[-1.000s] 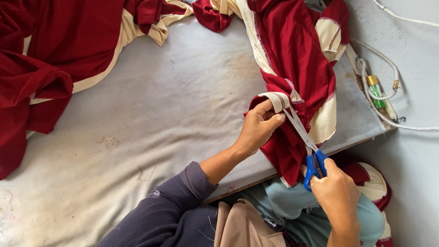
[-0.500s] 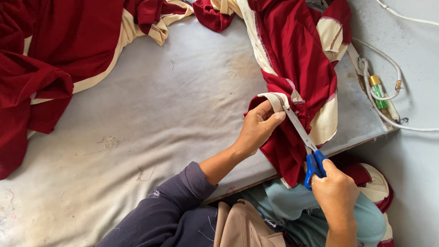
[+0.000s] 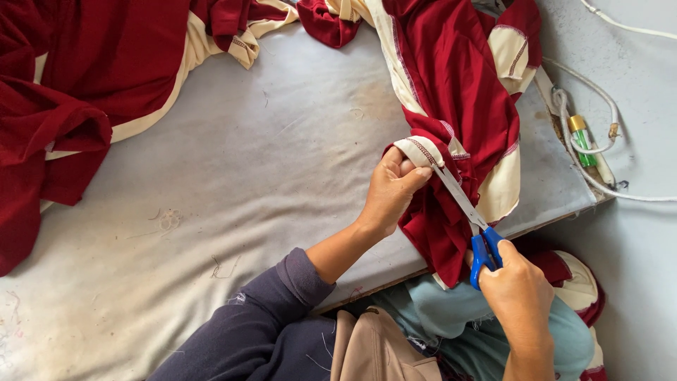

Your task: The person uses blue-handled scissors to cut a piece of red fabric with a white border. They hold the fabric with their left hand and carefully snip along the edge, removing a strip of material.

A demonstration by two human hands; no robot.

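Note:
My left hand (image 3: pixel 390 192) pinches a folded cream-trimmed edge of a dark red garment (image 3: pixel 458 106) that hangs over the table's right front corner. My right hand (image 3: pixel 520 295) grips blue-handled scissors (image 3: pixel 471 217) below the table edge. Their metal blades point up and to the left, with the tips right at the fabric beside my left fingers. A dark blue sleeve covers my left forearm.
A grey padded table (image 3: pixel 233 176) carries more red and cream garments (image 3: pixel 77 92) at the far left. White cords (image 3: pixel 585 141) and a small green and gold cylinder (image 3: pixel 581 138) lie at the right edge. Light blue cloth (image 3: pixel 451 317) and another red and cream piece (image 3: pixel 575 279) sit below.
The scissors and my right hand have shifted slightly; the blade tips stay at the fabric edge by my left fingers. My left hand has kept its pinch.

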